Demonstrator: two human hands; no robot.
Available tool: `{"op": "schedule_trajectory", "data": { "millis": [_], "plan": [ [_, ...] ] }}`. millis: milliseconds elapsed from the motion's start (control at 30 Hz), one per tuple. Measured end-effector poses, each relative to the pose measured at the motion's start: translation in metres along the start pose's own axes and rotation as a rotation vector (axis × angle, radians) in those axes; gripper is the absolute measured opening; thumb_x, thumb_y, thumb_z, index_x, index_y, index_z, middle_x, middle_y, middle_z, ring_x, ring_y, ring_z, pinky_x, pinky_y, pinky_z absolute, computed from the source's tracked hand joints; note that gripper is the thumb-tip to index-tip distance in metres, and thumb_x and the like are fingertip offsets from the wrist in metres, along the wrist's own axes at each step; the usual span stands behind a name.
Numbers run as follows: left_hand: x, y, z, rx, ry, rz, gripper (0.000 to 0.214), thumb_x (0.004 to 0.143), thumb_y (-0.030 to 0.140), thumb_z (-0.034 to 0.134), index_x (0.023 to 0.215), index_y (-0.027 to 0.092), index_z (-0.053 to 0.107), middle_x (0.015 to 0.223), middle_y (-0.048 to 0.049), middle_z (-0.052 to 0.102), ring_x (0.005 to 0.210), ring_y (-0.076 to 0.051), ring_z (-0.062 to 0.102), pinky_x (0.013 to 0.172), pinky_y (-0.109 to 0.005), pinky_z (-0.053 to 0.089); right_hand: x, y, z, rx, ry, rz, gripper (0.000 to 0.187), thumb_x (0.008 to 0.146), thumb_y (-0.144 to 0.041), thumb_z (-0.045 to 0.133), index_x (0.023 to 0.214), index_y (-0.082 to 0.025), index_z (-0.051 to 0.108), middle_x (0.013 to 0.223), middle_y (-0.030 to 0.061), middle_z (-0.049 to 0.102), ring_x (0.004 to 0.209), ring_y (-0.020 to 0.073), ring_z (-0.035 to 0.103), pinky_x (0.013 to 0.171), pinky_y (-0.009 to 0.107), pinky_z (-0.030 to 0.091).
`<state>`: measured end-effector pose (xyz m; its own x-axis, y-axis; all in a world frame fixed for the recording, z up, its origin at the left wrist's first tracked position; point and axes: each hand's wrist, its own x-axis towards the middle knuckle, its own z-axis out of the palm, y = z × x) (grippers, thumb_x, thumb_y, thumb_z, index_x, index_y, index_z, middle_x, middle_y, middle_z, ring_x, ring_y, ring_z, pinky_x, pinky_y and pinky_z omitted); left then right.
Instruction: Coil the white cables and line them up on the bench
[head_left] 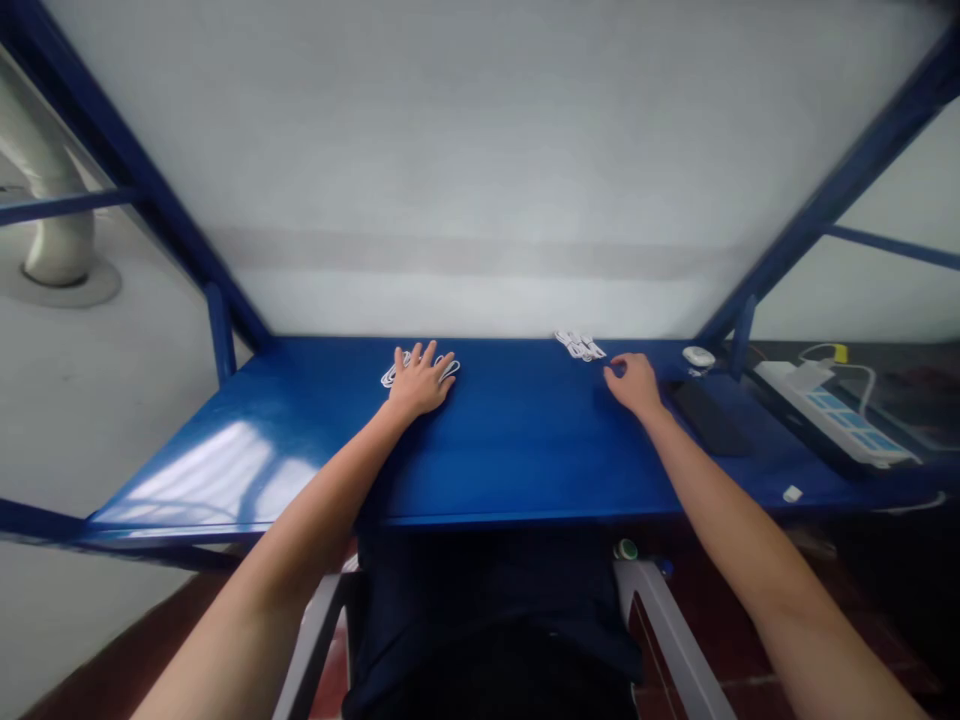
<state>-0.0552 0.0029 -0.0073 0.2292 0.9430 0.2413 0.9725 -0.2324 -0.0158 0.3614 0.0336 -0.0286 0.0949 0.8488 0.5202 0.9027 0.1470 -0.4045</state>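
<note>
My left hand lies flat with its fingers spread, pressing on a coiled white cable on the blue table. Loops of that cable stick out on both sides of the hand, and its middle is hidden under the palm. To the right, my right hand hovers at or just above the tabletop. Its thumb and index finger are curved with a gap between them, and nothing shows in the gap. Several folded white cables lie side by side just beyond its fingertips, near the wall.
A dark flat slab and a small white rounded case lie right of my right hand. Farther right is a white power strip with a plugged-in charger. A small white piece sits near the front edge. Blue frame posts flank the table.
</note>
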Motion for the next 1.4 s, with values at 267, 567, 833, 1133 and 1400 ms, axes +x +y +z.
{"op": "schedule_trajectory", "data": {
  "millis": [267,567,833,1133,1400],
  "plan": [
    [0.016,-0.019,0.016,-0.054,-0.056,-0.293,0.057,0.096,0.044,0.021,0.149,0.027,0.035,0.156,-0.012,0.029,0.143,-0.04,0.02,0.108,-0.067,0.013,0.02,-0.064,0.049,-0.031,-0.084,0.105,0.044,0.085,-0.028,0.05,0.125,-0.012,0.059,0.121,0.0199,0.057,0.102,0.0314,0.059,0.087,0.042,0.047],
    [0.014,-0.028,0.015,-0.06,0.068,-0.438,0.059,0.095,0.043,0.026,0.149,0.02,0.035,0.156,-0.0167,0.028,0.142,-0.039,0.023,0.109,-0.063,0.018,0.019,-0.059,0.042,-0.019,-0.132,0.158,0.025,0.086,-0.032,0.055,0.096,-0.017,0.072,0.096,0.0122,0.071,0.093,0.0266,0.064,0.084,0.036,0.047],
    [0.001,0.001,0.003,-0.079,0.195,-0.272,0.058,0.093,0.04,0.039,0.145,0.016,0.04,0.154,-0.018,0.032,0.142,-0.037,0.024,0.113,-0.061,0.013,0.01,-0.061,0.041,-0.013,-0.155,0.127,0.02,0.083,-0.029,0.057,0.089,-0.015,0.07,0.091,0.0146,0.071,0.088,0.0261,0.064,0.078,0.036,0.047],
    [0.035,0.1,0.017,-1.063,0.045,-0.199,0.033,0.091,0.03,0.045,0.085,0.013,0.073,0.083,-0.0077,0.072,0.085,-0.022,0.065,0.081,-0.033,0.049,-0.017,-0.109,0.059,0.992,-0.305,0.329,0.032,0.063,-0.05,0.074,0.07,-0.019,0.068,0.066,0.003,0.066,0.062,0.0162,0.059,0.062,0.031,0.048],
    [0.019,0.102,0.009,-1.909,-0.202,-0.326,0.029,0.085,0.036,0.062,0.085,0.008,0.068,0.076,-0.0111,0.07,0.067,-0.014,0.064,0.06,-0.025,0.047,-0.034,-0.129,0.046,1.164,-0.57,0.06,0.027,0.067,-0.044,0.079,0.076,-0.02,0.072,0.075,0.0004,0.068,0.071,0.0143,0.061,0.073,0.031,0.051]
  ]
}}
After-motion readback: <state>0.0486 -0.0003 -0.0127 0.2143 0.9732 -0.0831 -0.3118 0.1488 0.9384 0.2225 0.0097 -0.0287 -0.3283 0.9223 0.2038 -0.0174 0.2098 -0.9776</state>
